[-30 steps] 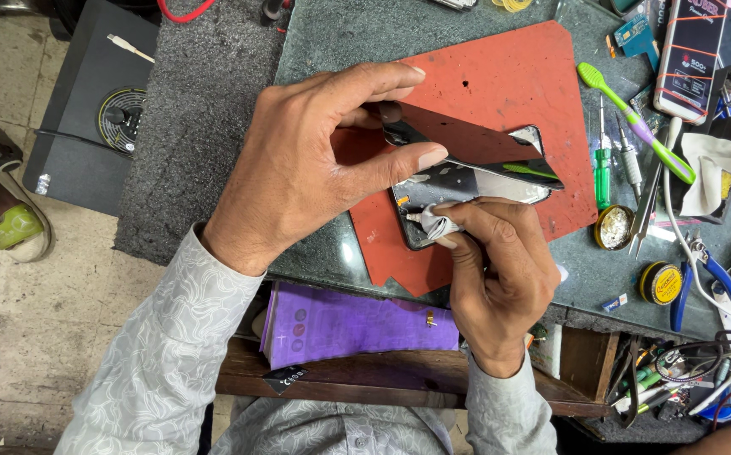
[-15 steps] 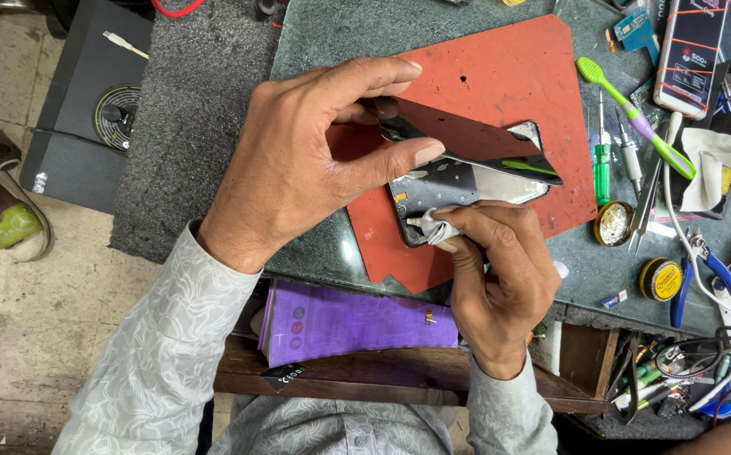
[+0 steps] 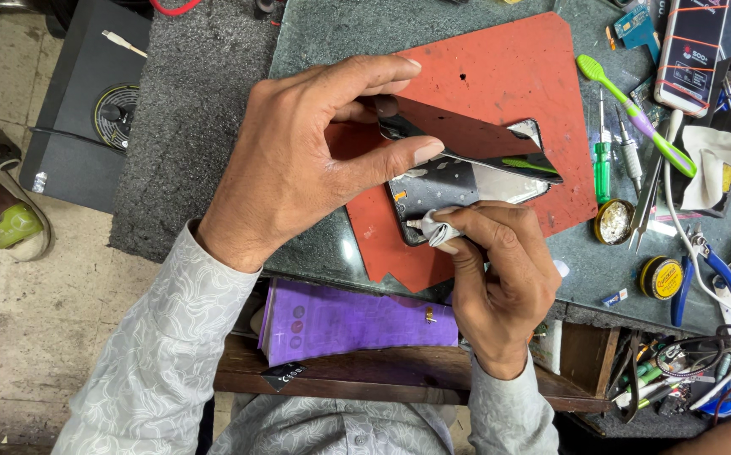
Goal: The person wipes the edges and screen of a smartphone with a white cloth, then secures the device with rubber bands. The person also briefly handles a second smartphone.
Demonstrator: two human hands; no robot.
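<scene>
On the red mat [image 3: 500, 76] mid-worktop, my left hand [image 3: 298, 160] pinches the lifted black screen panel [image 3: 466, 139] off the phone body [image 3: 441, 190] while my right hand [image 3: 500, 278], closed around a white cloth wad [image 3: 439, 226], wipes its near edge; continuing probably needs gentle pressure.

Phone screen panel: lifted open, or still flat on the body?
Lifted open: the screen panel tilts up in the left hand, exposing the phone body.

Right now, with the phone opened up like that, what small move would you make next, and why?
Probably keep rubbing the white cloth wad along the open phone body. The right hand presses it at the near edge, while the left hand lifts the screen panel clear.
</scene>
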